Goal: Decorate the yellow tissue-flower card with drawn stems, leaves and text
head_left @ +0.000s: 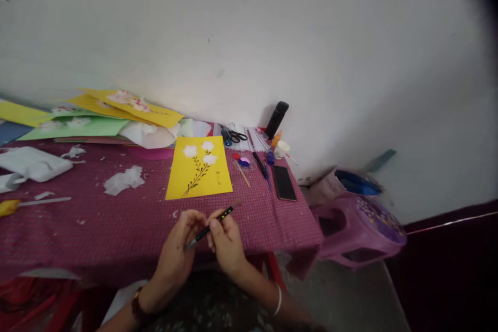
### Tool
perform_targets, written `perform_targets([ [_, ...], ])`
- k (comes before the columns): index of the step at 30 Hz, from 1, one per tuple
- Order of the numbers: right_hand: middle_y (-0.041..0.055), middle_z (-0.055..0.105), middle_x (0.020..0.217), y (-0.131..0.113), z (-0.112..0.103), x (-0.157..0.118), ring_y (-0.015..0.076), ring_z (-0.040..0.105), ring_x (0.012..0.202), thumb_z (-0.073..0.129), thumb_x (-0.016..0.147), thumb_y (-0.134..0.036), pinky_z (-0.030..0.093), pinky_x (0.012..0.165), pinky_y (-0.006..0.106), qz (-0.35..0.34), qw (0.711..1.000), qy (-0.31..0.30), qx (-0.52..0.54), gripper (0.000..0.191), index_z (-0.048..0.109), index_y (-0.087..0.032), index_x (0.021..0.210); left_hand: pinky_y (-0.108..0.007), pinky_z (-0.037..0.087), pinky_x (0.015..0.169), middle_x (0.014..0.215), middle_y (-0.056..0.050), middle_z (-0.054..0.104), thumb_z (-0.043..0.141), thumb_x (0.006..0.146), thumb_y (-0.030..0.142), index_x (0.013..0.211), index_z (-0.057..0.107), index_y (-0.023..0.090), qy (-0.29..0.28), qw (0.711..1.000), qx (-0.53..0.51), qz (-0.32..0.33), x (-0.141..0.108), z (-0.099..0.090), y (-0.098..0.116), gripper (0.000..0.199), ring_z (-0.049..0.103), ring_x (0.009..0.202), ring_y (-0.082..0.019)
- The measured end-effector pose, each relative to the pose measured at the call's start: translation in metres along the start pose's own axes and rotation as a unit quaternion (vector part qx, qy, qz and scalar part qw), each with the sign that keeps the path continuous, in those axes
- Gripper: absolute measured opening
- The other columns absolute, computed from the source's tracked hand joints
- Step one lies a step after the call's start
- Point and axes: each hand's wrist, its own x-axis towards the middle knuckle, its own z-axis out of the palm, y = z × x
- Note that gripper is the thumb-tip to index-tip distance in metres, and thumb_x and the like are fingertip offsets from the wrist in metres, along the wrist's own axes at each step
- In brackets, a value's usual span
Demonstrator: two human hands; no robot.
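Near the table's front edge, my right hand (pixel 225 241) grips a black pen-like tool (pixel 203 233) between thumb and fingers. The tool has coloured dots and slants up to the right. My left hand (pixel 181 246) is curled around its lower end, close beside my right hand. Just beyond my hands lies a yellow sheet (pixel 199 168) with a brown painted stem, small leaves and three white fluffy flowers (pixel 190 151). Small dark marks stand at its lower right.
On the checked tablecloth (pixel 101 228) are stacked coloured sheets (pixel 93 127), white tissue (pixel 123 180), scissors (pixel 236 136), a wooden stick (pixel 241 173), paint (pixel 244 162), a phone (pixel 284 183), a white cup (pixel 281 150) and a black bottle (pixel 277 120). A pink stool (pixel 354 228) stands right.
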Motion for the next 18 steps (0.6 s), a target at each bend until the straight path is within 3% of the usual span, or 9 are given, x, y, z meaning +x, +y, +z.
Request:
perform_targets([
  [2,-0.0113,0.039,0.051,0.004,0.000,-0.009,0.0070,0.030,0.039,0.062,0.085,-0.064,0.024,0.039,0.020,-0.002,1.000,-0.006,0.017,0.041,0.049,-0.025,0.083,-0.037,0.062,0.075,0.091,-0.009,0.070,0.033,0.103,0.044,0.095,0.055,0.023,0.023,0.998,-0.050,-0.019,-0.006,0.011,0.006,0.031,0.071,0.090,-0.023],
  [5,-0.0130,0.037,0.047,0.006,-0.002,-0.023,0.0062,0.027,0.036,0.060,0.088,-0.061,0.024,0.039,0.019,-0.012,0.999,-0.011,0.041,0.039,0.047,-0.025,0.083,-0.035,0.061,0.062,0.092,-0.009,0.070,0.025,0.104,0.047,0.092,0.052,0.021,0.041,0.991,-0.116,-0.055,-0.017,0.028,0.014,0.039,0.072,0.083,-0.023],
  [8,-0.0134,0.039,0.046,0.008,0.003,-0.034,0.0060,0.029,0.035,0.060,0.089,-0.059,0.026,0.039,0.019,-0.020,0.998,-0.036,0.044,0.037,0.046,-0.025,0.084,-0.032,0.057,0.053,0.097,-0.011,0.070,0.025,0.104,0.044,0.092,0.051,0.021,0.061,0.989,-0.129,-0.032,-0.032,0.028,0.014,0.037,0.071,0.079,-0.022],
  [11,-0.0136,0.042,0.047,0.012,0.021,-0.038,0.0060,0.031,0.035,0.060,0.089,-0.060,0.027,0.039,0.019,0.003,0.996,-0.077,0.041,0.037,0.047,-0.025,0.085,-0.035,0.061,0.074,0.114,-0.012,0.068,0.047,0.099,0.032,0.101,0.053,0.022,0.089,0.993,-0.045,0.060,-0.051,0.008,0.011,0.012,0.069,0.100,-0.023],
  [14,-0.0138,0.042,0.045,0.023,0.047,-0.032,0.0065,0.033,0.035,0.060,0.086,-0.064,0.030,0.039,0.020,0.037,0.990,-0.131,0.040,0.041,0.049,-0.025,0.086,-0.040,0.056,0.099,0.127,-0.010,0.065,0.063,0.087,0.018,0.108,0.056,0.023,0.112,0.985,0.038,0.129,-0.065,-0.020,0.008,0.022,0.064,0.118,-0.024],
  [18,-0.0106,0.045,0.047,0.037,0.070,-0.012,0.0072,0.037,0.037,0.057,0.088,-0.066,0.032,0.040,0.021,0.060,0.984,-0.163,0.036,0.044,0.054,-0.023,0.083,-0.030,0.057,0.092,0.117,-0.007,0.068,0.072,0.078,0.017,0.109,0.065,0.021,0.152,0.983,-0.045,0.097,-0.058,-0.049,0.002,0.032,0.066,0.110,-0.022],
])
